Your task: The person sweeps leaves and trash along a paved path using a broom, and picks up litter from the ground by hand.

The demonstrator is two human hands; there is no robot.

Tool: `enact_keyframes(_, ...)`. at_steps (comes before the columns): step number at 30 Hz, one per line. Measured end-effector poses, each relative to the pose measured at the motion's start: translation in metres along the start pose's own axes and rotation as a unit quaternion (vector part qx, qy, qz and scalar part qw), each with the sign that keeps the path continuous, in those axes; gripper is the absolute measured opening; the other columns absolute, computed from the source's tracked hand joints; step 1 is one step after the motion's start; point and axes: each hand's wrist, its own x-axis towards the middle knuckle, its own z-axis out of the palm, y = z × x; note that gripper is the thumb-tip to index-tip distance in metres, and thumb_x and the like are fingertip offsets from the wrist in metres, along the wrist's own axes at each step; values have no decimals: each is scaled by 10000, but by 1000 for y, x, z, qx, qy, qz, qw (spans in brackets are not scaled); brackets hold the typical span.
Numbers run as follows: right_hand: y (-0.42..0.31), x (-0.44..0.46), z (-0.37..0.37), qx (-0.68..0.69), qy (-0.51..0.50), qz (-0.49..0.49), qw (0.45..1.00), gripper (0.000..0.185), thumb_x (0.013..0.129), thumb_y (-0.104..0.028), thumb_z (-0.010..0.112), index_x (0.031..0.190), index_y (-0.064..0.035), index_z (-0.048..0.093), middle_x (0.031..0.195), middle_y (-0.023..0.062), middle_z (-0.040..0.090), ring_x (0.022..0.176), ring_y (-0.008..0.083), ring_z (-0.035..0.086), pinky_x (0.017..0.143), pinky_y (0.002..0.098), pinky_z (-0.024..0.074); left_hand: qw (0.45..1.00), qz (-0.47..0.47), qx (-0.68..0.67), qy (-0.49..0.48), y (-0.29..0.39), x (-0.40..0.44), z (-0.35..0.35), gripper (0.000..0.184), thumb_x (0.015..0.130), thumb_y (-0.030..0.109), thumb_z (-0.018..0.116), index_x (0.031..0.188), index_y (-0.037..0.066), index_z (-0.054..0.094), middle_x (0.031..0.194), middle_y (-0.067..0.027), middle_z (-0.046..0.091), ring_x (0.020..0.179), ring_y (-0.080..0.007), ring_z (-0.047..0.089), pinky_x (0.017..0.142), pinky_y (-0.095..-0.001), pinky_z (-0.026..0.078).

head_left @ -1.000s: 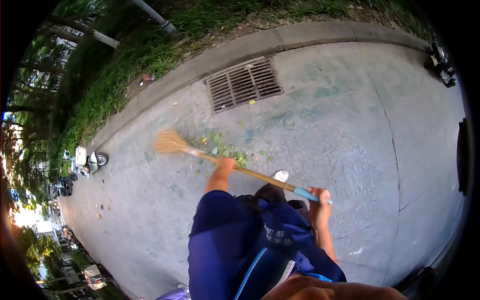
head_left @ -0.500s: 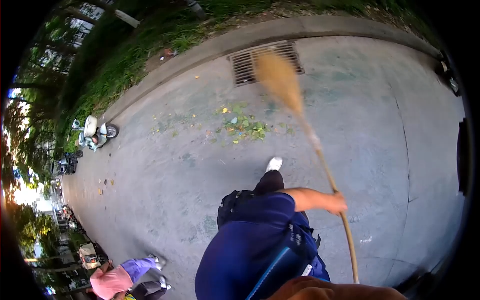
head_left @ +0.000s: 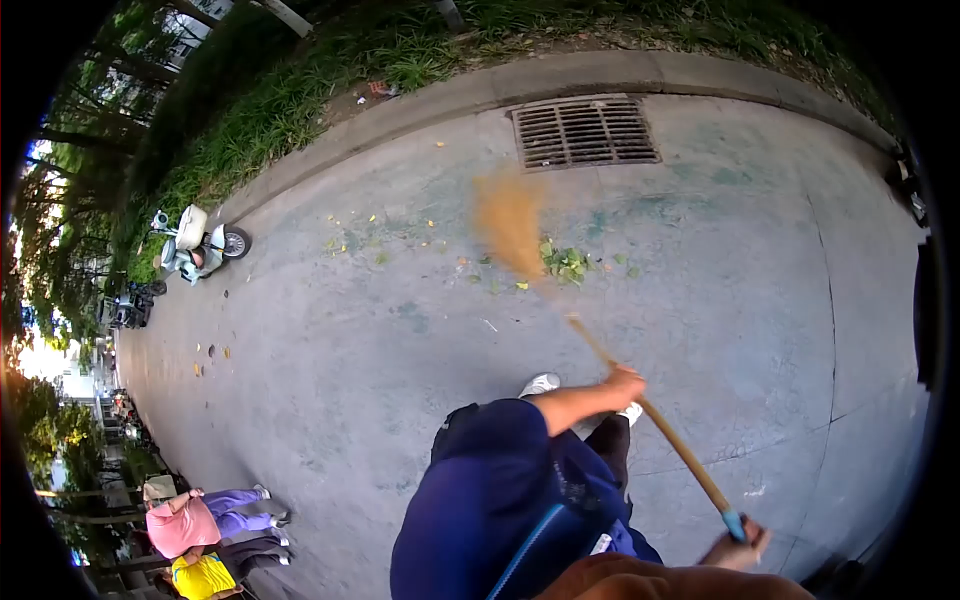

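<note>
Long-handled broom (head_left: 592, 341) looked light, bristles (head_left: 508, 222) springy, toward eleven o'clock; left hand (head_left: 625, 382) wrapped stiff shaft (head_left: 685, 457), right hand (head_left: 742, 548) held blue grip (head_left: 734, 524) toward five: sound holds.

Site is an outdoor grey roadway (head_left: 330, 400), evidenced by a rectangular slatted metal drain grate (head_left: 586, 132), concrete kerb (head_left: 580, 78) and parked pale scooter (head_left: 191, 230).

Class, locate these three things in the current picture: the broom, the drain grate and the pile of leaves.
Broom (head_left: 591, 342): head view, on its handle.
Drain grate (head_left: 586, 133): head view, middle of its bars.
Pile of leaves (head_left: 568, 265): head view, on its green middle.
</note>
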Motion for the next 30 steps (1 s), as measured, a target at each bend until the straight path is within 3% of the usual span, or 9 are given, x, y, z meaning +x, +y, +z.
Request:
enact_keyframes(1, 26, -25, 19, 87, -60, 73, 992, 383, 860, -227, 430, 496, -113, 389, 488, 25, 426, 518, 159, 440, 641, 324, 423, 998, 3, -16, 63, -44, -41, -12, 47, 587, 124, 626, 615, 120, 589, 652, -86, 586, 697, -284, 574, 619, -413, 435)
enact_keyframes(4, 108, -118, 72, 59, -274, 178, 943, 301, 839, -318, 516, 709, -46, 514, 679, 81, 541, 759, 203, 548, 804, 368, 405, 974, -190, 88, -88, -196, -136, -14, 64, 659, 137, 611, 709, 106, 635, 763, -112, 618, 778, -288, 594, 683, -435, 454)
enact_keyframes(7, 122, -201, 100, 163, -445, 269, 838, 303, 849, -350, 528, 751, -86, 417, 777, 43, 439, 902, 210, 442, 881, 357, 318, 917, -313, 204, -137, -245, -220, -90, 124, 696, 170, 612, 801, 125, 661, 847, -86, 634, 865, -227, 594, 760, -433, 430)
enact_keyframes(13, 145, -142, -8, 165, -261, 242, 920, 328, 850, -407, 498, 772, -89, 475, 706, 58, 552, 727, 164, 523, 756, 340, 418, 970, -150, 133, -135, -145, -225, -62, 146, 659, 191, 630, 785, 117, 639, 822, -103, 631, 815, -278, 607, 689, -425, 468)
enact_keyframes(17, 105, -68, -229, 188, -87, 79, 975, 404, 869, -356, 440, 544, -131, 358, 517, -2, 402, 541, 155, 426, 659, 350, 449, 976, 95, 24, -195, 39, -183, 24, 300, 650, 368, 655, 695, 72, 626, 653, -117, 605, 683, -295, 604, 589, -434, 476)
enact_keyframes(19, 26, -107, -314, 132, 107, 20, 985, 419, 880, -338, 419, 534, -139, 292, 484, 3, 341, 506, 152, 385, 664, 345, 425, 942, 228, -38, -242, 147, -184, 55, 345, 637, 397, 659, 701, 61, 618, 643, -117, 599, 671, -293, 600, 563, -417, 479)
enact_keyframes(22, -10, -124, -543, 258, 111, -58, 958, 403, 888, -273, 405, 532, -133, 279, 479, 12, 333, 495, 147, 368, 637, 328, 398, 856, 411, -163, -268, 269, -207, 94, 309, 633, 347, 668, 793, 90, 606, 720, -115, 603, 730, -305, 590, 609, -439, 469)
enact_keyframes(26, -53, -190, -584, 181, 274, -110, 938, 395, 887, -250, 403, 532, -133, 275, 477, 12, 330, 487, 145, 361, 621, 321, 393, 818, 507, -164, -217, 340, -233, 133, 286, 654, 338, 668, 820, 120, 584, 778, -95, 591, 810, -299, 574, 689, -446, 431)
enact_keyframes(30, -65, -191, -585, 139, 305, -101, 937, 389, 886, -227, 400, 531, -133, 272, 475, 12, 328, 478, 143, 354, 604, 314, 387, 867, 452, -140, -156, 325, -231, 160, 278, 655, 322, 664, 833, 127, 576, 792, -81, 590, 837, -288, 573, 703, -452, 408)
